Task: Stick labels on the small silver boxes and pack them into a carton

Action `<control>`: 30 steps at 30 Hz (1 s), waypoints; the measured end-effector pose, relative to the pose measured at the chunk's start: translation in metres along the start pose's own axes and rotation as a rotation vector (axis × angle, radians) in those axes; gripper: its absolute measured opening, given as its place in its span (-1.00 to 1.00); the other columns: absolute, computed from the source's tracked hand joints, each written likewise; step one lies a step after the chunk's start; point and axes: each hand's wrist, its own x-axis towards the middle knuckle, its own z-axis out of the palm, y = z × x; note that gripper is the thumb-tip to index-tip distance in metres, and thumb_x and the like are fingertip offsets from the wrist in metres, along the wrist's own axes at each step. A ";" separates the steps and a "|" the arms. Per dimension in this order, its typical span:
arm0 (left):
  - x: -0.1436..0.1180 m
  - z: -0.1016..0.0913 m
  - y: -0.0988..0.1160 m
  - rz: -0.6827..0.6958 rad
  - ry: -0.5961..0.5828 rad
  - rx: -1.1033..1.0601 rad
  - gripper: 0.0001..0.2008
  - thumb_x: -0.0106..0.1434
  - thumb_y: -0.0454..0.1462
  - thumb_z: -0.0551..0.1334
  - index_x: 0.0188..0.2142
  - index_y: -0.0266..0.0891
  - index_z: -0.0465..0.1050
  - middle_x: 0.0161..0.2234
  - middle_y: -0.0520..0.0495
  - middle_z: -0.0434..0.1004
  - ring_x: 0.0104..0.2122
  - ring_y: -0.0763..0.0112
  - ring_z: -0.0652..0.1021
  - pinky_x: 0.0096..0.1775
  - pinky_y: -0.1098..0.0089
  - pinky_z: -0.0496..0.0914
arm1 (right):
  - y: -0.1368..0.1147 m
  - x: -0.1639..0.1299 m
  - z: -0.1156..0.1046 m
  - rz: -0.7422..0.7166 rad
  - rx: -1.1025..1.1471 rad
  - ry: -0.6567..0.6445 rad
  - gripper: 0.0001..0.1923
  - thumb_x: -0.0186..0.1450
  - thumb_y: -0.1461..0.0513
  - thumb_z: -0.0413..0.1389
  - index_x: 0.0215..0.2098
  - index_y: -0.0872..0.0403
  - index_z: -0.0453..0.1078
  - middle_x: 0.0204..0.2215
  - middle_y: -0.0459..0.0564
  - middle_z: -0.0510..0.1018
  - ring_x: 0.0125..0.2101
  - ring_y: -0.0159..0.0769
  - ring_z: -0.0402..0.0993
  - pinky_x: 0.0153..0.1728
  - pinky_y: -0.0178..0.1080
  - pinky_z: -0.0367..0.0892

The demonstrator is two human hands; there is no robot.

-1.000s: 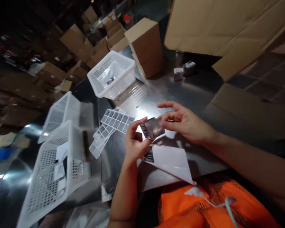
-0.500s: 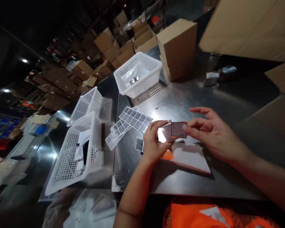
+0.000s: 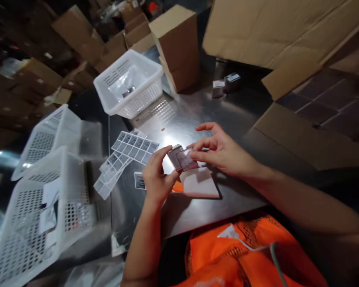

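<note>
Small flat packet [image 3: 182,158] sits pinched between our two hands just above the steel table [image 3: 197,115], left hand [image 3: 157,179] clamped on its left edge, right hand [image 3: 224,153] gripping the right side with fingertips. Under it we see a white sheet [image 3: 202,184] on the table, label sheets [image 3: 128,149] just left. White baskets [image 3: 128,87] and cardboard boxes [image 3: 176,44] sit farther back.

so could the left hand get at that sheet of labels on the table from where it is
Probably yes. The left hand pinches a small packet together with the right hand, so it is occupied, but the label sheet lies just beside it on bare metal table, nothing between.
</note>
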 end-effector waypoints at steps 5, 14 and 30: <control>0.000 0.000 0.004 0.060 0.004 0.072 -0.48 0.13 -0.18 0.44 0.09 -0.13 0.47 -0.05 -0.11 0.62 -0.28 0.32 0.61 -0.39 0.41 0.45 | 0.002 0.000 0.001 0.002 0.023 -0.033 -0.33 0.03 0.21 0.42 -0.04 -0.04 0.12 -0.49 -0.25 0.56 -0.24 -0.28 0.60 -0.19 -0.23 0.49; 0.002 0.000 0.013 0.130 -0.016 0.095 -0.49 0.13 -0.21 0.46 0.08 -0.14 0.48 -0.07 -0.09 0.63 -0.23 0.31 0.63 -0.22 0.37 0.52 | 0.009 0.001 0.000 -0.013 -0.055 -0.017 -0.35 0.09 0.19 0.40 -0.02 -0.04 0.12 -0.43 -0.23 0.56 -0.38 -0.35 0.56 -0.30 -0.26 0.46; -0.001 0.002 0.012 0.142 -0.009 0.126 -0.51 0.16 -0.21 0.42 0.09 -0.13 0.47 -0.05 -0.11 0.63 -0.22 0.28 0.64 -0.20 0.34 0.52 | 0.011 0.001 -0.001 -0.036 -0.082 -0.007 -0.42 0.13 0.21 0.36 -0.03 -0.05 0.12 -0.45 -0.25 0.55 -0.35 -0.32 0.57 -0.27 -0.23 0.47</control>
